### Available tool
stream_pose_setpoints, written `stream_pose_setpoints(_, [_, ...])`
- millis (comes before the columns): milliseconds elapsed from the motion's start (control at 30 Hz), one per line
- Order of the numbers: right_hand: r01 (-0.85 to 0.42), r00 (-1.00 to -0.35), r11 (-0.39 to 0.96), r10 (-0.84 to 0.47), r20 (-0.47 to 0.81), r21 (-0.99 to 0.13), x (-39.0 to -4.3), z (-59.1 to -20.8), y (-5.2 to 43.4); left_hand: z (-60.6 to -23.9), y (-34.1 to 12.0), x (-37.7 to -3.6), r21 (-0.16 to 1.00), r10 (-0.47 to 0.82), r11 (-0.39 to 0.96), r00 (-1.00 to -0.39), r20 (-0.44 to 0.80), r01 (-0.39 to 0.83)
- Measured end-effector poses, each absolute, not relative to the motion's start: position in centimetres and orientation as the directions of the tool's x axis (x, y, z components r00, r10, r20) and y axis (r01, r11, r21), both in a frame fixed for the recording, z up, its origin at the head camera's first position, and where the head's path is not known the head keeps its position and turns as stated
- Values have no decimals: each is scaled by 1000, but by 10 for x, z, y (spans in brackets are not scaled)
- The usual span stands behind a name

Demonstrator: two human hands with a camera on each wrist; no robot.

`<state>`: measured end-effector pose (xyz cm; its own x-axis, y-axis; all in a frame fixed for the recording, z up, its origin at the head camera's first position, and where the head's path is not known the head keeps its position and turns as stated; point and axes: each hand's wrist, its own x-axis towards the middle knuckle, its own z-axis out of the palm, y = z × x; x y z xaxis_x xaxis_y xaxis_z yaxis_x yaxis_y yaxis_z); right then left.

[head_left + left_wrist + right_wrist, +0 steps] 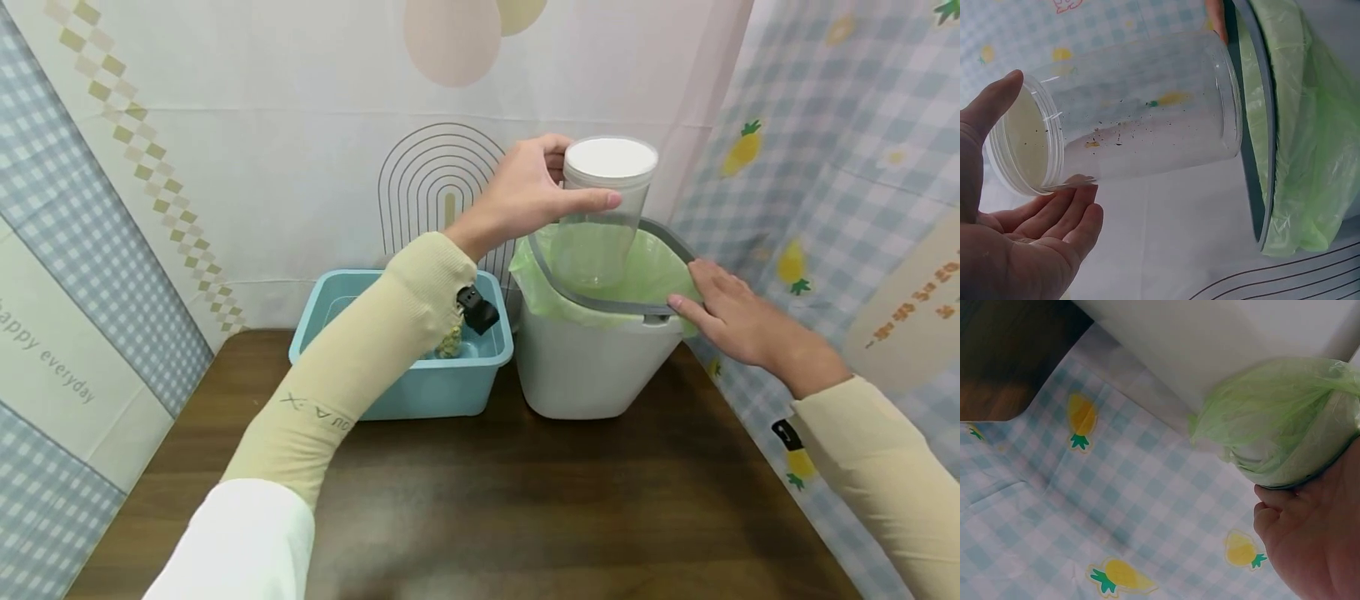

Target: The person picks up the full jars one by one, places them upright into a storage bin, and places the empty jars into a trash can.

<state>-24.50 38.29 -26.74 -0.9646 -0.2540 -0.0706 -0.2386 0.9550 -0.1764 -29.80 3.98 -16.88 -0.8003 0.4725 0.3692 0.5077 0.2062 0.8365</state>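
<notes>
My left hand [525, 190] holds a clear plastic jar [1147, 119] by its lidded end, thumb on one side and fingers on the other. Its white lid [611, 158] faces up, and small dark and orange specks show on the jar's wall. In the head view, the jar's lower end overlaps the mouth of a light grey trash can [585, 367]. A green bag [1316, 125] lines the can, folded out over the dark grey rim [600, 305]. At the can's right side, my right hand [731, 321] grips the rim, thumb on top and fingers curled at its outer side.
A light blue plastic basin [427, 392] stands left of the can, partly hidden by my left arm; a yellowish-green lump [450, 343] lies in it. Both stand on a dark wooden table [480, 500]. Printed cloth [300, 167] hangs behind and along both sides.
</notes>
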Motion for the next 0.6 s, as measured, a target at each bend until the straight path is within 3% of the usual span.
stream_pose_setpoints(600, [-235,-966,957,-249,-69,-170,-246,-265,378,-206,75,-323,782,412,309,-817,403,541])
